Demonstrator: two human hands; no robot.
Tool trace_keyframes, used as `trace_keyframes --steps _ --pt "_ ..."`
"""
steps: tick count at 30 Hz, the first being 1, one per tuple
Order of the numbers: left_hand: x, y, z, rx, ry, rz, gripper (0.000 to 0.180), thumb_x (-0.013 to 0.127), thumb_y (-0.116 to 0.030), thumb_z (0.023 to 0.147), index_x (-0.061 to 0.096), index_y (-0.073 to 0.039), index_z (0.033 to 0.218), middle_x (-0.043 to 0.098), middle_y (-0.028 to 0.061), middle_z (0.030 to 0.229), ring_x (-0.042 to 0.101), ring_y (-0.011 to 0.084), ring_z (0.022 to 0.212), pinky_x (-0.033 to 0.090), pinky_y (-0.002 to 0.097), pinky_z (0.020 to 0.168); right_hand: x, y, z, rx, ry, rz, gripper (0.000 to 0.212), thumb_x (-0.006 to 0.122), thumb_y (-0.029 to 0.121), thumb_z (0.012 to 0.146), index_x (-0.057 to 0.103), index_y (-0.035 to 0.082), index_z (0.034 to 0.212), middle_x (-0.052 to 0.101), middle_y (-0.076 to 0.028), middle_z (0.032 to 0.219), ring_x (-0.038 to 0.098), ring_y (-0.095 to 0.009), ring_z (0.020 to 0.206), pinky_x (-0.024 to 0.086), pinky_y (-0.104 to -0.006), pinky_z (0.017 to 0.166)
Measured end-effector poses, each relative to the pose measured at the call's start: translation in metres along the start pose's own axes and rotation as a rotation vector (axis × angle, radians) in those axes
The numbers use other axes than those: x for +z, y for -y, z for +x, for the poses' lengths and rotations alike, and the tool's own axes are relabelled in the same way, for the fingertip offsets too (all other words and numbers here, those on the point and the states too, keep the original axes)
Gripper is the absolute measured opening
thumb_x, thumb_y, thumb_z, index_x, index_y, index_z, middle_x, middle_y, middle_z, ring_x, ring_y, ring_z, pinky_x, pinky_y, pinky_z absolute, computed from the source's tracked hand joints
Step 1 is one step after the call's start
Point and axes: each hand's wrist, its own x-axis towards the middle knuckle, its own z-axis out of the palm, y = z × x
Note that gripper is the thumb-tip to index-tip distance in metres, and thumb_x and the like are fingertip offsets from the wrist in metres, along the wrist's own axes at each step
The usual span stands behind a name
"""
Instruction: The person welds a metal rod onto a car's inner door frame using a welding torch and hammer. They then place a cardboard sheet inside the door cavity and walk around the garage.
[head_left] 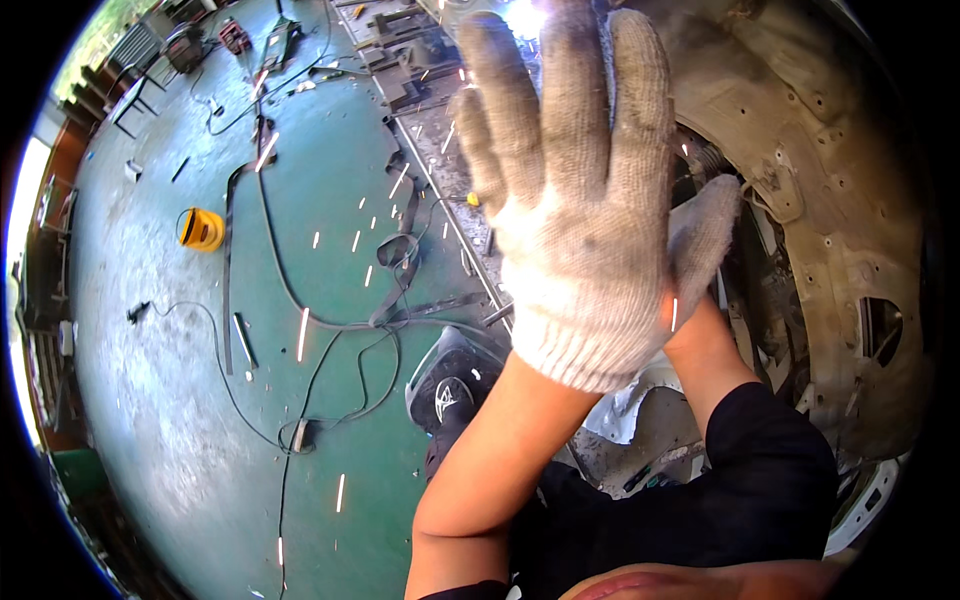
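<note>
My left hand [590, 220] is raised in a dirty white knit glove. Its back faces me, the fingers stretch upward, the thumb points out to the right, and no object shows in it. A glaring blue-white light [526, 18] shines past its fingertips, and orange sparks fly around. My right forearm [705, 345] reaches up behind the left hand, which hides the right hand and anything it may hold. On the right stands a large tan, stained sheet-metal panel [800, 190] with holes and cutouts.
Cables [275, 260] and a strap [405, 220] lie looped over the green floor [170, 400]. A yellow bucket [203, 230] stands at the left. Metal pieces cover a long bench [425, 125] beyond my shoe [452, 395]. A small black stool [132, 100] stands far left.
</note>
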Motion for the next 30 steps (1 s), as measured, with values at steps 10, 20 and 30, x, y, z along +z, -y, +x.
trace_keyframes --steps 10,20,30 --pt "-0.028 -0.021 0.015 -0.067 0.116 0.099 0.095 0.082 -0.037 0.083 0.037 -0.001 0.159 0.034 0.0306 0.162 0.025 0.0541 0.152 0.016 0.0642 0.124 0.008 0.002 0.007 -0.012 0.043 -0.038 0.044 0.058 0.049 0.103 0.062 0.009 0.123 0.071 -0.008 0.098 0.064 -0.013 0.065 0.053 -0.0299 0.055" --pt "-0.015 -0.019 0.011 -0.132 0.101 0.051 0.093 0.081 -0.036 0.084 0.038 0.001 0.157 0.037 0.0312 0.16 0.027 0.0538 0.151 0.017 0.0632 0.124 0.004 -0.005 0.011 -0.021 0.053 -0.027 0.046 0.055 0.05 0.105 0.061 0.01 0.126 0.073 -0.009 0.105 0.066 -0.012 0.067 0.053 -0.0273 0.054" --pt "0.105 0.02 -0.132 -1.123 0.378 -0.487 0.071 0.07 -0.039 0.095 0.051 0.009 0.144 0.057 0.0266 0.143 0.057 0.0334 0.131 0.043 0.039 0.111 -0.043 -0.015 -0.027 -0.027 0.02 -0.012 0.05 0.057 0.049 0.103 0.055 0.006 0.13 0.073 -0.013 0.106 0.061 -0.013 0.055 0.05 -0.0294 0.047"
